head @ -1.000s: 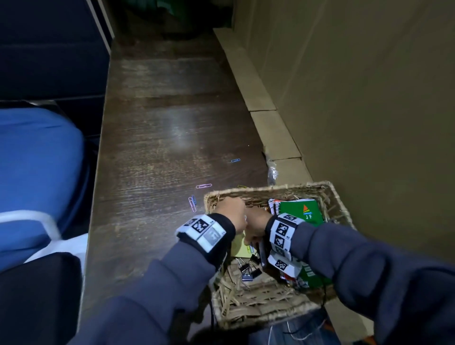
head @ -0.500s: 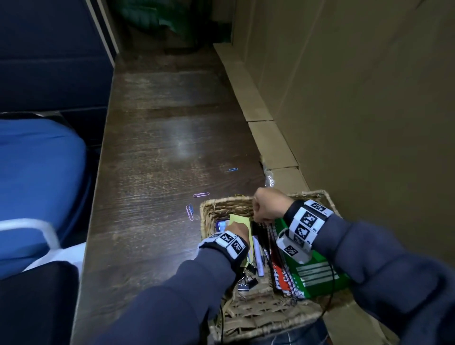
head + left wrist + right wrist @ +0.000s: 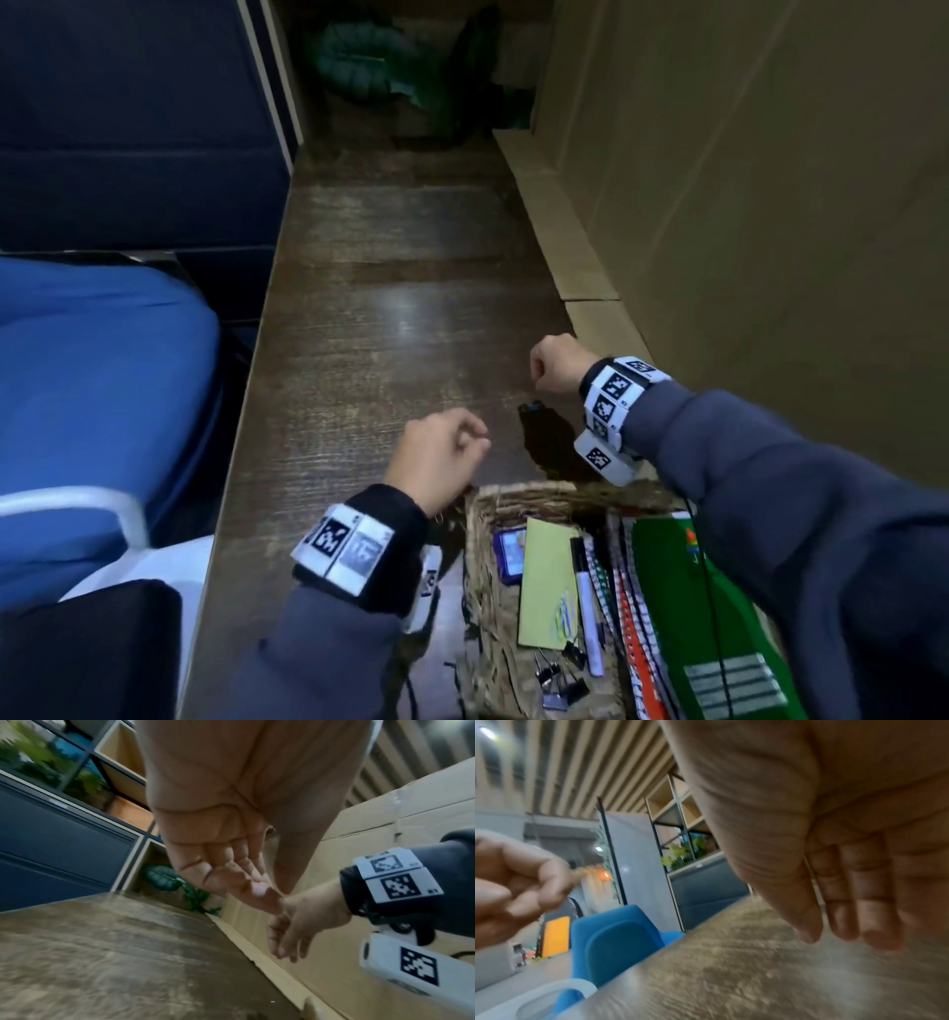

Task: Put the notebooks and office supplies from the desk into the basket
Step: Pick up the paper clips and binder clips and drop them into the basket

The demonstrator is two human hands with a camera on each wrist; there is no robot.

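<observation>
A wicker basket (image 3: 539, 496) sits at the near right of the dark wooden desk (image 3: 400, 329). It holds a green notebook (image 3: 683, 606), spiral notebooks (image 3: 624, 616), a yellow pad (image 3: 544, 570), a marker (image 3: 583, 591) and binder clips (image 3: 560, 678). My left hand (image 3: 441, 452) hovers over the desk just past the basket's far left corner. Its fingers are loosely curled, thumb near the forefinger, and nothing shows in it (image 3: 231, 872). My right hand (image 3: 554, 365) is farther out over the desk, its fingers (image 3: 834, 902) hanging down, relaxed and empty.
A cardboard wall (image 3: 744, 205) runs along the desk's right edge. A blue chair (image 3: 102, 385) stands at the left and a navy cabinet (image 3: 128, 128) behind it. A green plant (image 3: 369, 67) lies at the desk's far end.
Both hands have come up out of the basket and moved forward over the desk. The paper clips seen on the desk earlier are out of sight now.
</observation>
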